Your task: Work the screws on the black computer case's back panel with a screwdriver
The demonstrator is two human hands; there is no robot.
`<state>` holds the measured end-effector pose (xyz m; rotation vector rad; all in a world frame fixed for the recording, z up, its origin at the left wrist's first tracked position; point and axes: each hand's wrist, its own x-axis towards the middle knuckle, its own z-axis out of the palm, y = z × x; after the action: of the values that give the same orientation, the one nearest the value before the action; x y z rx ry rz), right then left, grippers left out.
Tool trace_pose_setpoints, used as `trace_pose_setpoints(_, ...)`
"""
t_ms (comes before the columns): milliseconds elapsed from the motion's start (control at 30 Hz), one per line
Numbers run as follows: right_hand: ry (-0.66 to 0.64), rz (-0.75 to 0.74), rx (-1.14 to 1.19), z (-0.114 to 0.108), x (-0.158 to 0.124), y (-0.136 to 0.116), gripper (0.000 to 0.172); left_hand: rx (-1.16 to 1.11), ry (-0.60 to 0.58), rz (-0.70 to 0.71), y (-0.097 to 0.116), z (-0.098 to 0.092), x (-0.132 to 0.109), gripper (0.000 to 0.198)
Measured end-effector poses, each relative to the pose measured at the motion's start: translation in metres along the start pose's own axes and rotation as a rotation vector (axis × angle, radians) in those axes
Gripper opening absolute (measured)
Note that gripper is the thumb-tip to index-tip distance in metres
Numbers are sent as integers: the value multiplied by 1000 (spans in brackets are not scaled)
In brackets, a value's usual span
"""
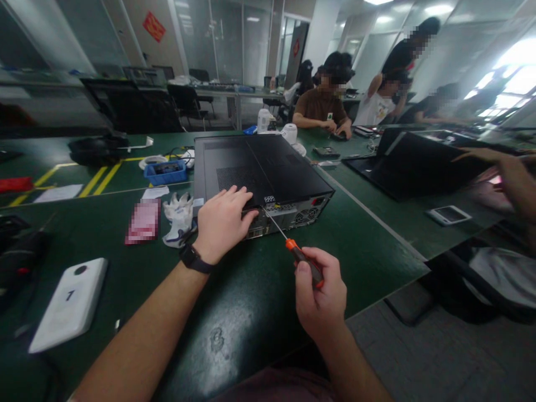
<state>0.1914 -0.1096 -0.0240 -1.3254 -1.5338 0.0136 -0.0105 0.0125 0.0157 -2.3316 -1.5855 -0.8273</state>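
A black computer case (276, 162) lies flat on the green table (251, 312), its rear side with ports and a fan grille facing me. My left hand (224, 220) rests on the near left corner of the case, fingers spread over its top panel and thumb at the edge. My right hand (320, 285) is closed round the handle of an orange and black screwdriver (296, 251). The thin shaft points up and left, and its tip meets the rear edge of the case just right of my left thumb. Whether the tip sits in a screw cannot be made out.
White gloves (178, 218), a pink packet (143, 220) and a blue tray (166, 172) lie left of the case. Nearer are a white device (71, 304) and a black power tool (25, 254). An open black laptop (402, 162) and a phone (449, 215) lie right; other people sit beyond.
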Motion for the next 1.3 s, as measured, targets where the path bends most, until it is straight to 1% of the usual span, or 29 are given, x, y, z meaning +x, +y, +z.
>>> trace_pose_setpoints(267, -1, -28, -18, -4, 4, -4, 25, -1, 12, 9, 0, 1, 1, 35)
trace_pose_setpoints(467, 35, 10, -39, -2, 7, -3, 24, -8, 9, 13, -1, 0, 1, 35)
trace_pose_setpoints(567, 47, 6, -35, -1, 7, -1, 24, -12, 6, 9, -1, 0, 1, 34)
trace_pose_setpoints(733, -4, -55, 0, -4, 5, 1, 29, -13, 7, 5, -1, 1, 1, 34)
trace_pose_setpoints(833, -46, -83, 8, -6, 6, 0, 27, -5, 8, 6, -1, 0, 1, 35)
trace_pose_setpoints(967, -35, -105, 3, -8, 11, 0, 25, -3, 4, 11, -1, 0, 1, 36)
trace_pose_setpoints(1133, -26, -95, -2, -12, 18, 0, 27, -2, -6, 0, 1, -1, 1, 34)
trace_pose_setpoints(1300, -62, -95, -30, -14, 18, -2, 25, -16, 4, 4, 0, -1, 1, 35)
